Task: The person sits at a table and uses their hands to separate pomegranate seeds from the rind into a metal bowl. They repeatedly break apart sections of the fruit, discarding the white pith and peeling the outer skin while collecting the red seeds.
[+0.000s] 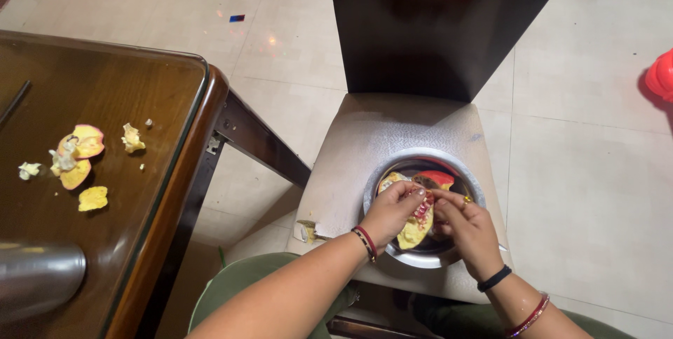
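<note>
A round steel plate (pixel 420 159) sits on the seat of a chair (pixel 364 143) in front of me. Over the plate, my left hand (pixel 390 211) and my right hand (pixel 468 230) both grip a broken pomegranate piece (pixel 418 225) with yellow rind and red seeds, fingertips meeting at its top. More pomegranate pieces (pixel 437 178), red and yellow, lie in the plate behind my fingers. Bangles and bands circle both wrists.
To the left stands a dark wooden table (pixel 105 100) with several scraps of yellow peel (pixel 77 160) and a steel vessel (pixel 38 276) near its front. A peel scrap (pixel 308 230) lies on the seat's left edge. The chair's dark backrest (pixel 434 23) rises ahead. Tiled floor surrounds; a red object (pixel 661 76) at far right.
</note>
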